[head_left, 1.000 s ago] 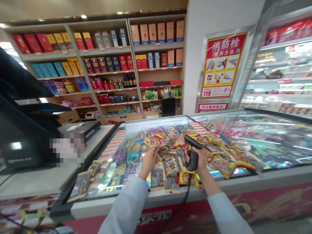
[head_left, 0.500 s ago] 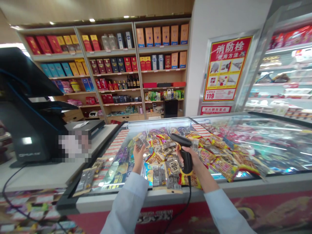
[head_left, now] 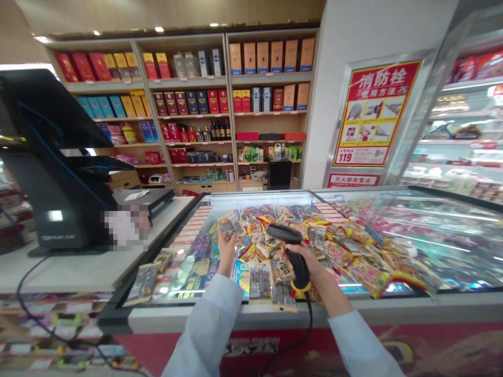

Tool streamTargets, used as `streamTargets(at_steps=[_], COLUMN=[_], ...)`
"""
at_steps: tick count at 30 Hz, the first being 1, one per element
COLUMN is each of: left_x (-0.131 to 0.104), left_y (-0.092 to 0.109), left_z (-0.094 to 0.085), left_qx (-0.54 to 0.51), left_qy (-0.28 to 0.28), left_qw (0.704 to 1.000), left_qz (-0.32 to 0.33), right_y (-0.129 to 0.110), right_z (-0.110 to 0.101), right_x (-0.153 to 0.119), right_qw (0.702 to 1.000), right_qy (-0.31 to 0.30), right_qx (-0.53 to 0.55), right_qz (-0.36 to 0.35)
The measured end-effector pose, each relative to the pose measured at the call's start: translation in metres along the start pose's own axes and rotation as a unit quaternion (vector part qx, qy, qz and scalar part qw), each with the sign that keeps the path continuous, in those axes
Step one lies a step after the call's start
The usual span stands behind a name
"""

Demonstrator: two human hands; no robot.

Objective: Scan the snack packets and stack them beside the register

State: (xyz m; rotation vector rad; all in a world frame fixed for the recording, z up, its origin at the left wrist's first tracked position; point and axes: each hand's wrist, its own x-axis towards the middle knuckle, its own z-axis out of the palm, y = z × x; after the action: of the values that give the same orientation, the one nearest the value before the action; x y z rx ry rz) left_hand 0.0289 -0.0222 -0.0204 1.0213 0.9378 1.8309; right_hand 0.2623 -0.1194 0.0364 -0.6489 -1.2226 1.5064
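My left hand (head_left: 227, 248) grips a small clear-and-tan snack packet (head_left: 231, 225), raised over the glass freezer top. Wrapped round the handle of a black barcode scanner (head_left: 286, 233) is my right hand (head_left: 308, 262); the scanner's head points left, towards the packet, with a gap between them. Below both hands, many snack packets lie on the glass, among them silver-grey packets (head_left: 259, 281) near the front edge and yellow-and-red packets (head_left: 367, 272) to the right. Two more grey packets (head_left: 143, 283) rest at the left corner.
A black checkout terminal (head_left: 63, 199) stands on the white counter (head_left: 78, 269) at left. The scanner's cable (head_left: 310, 324) hangs over the freezer's front edge (head_left: 176, 317). Behind are shelves (head_left: 271, 77) of boxes and bottles, and a red fire-hydrant poster (head_left: 375, 115).
The scanner's head has dipped and turned more to the left. The packet in my left hand is raised slightly and shows more of its face. The whole view has shifted a little.
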Motion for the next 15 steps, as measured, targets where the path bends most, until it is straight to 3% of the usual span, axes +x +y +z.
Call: streamTargets(at_steps=[15], left_x=[-0.0013], left_y=[0.0017], left_z=[-0.0013], left_qx=[0.007], left_qy=[0.007], left_qw=[1.0], left_qz=[0.01], right_y=[0.0074], right_z=[0.0001], right_x=[0.0023], right_qw=[0.997], right_qy=[-0.017], right_qx=[-0.068], right_qz=[0.022])
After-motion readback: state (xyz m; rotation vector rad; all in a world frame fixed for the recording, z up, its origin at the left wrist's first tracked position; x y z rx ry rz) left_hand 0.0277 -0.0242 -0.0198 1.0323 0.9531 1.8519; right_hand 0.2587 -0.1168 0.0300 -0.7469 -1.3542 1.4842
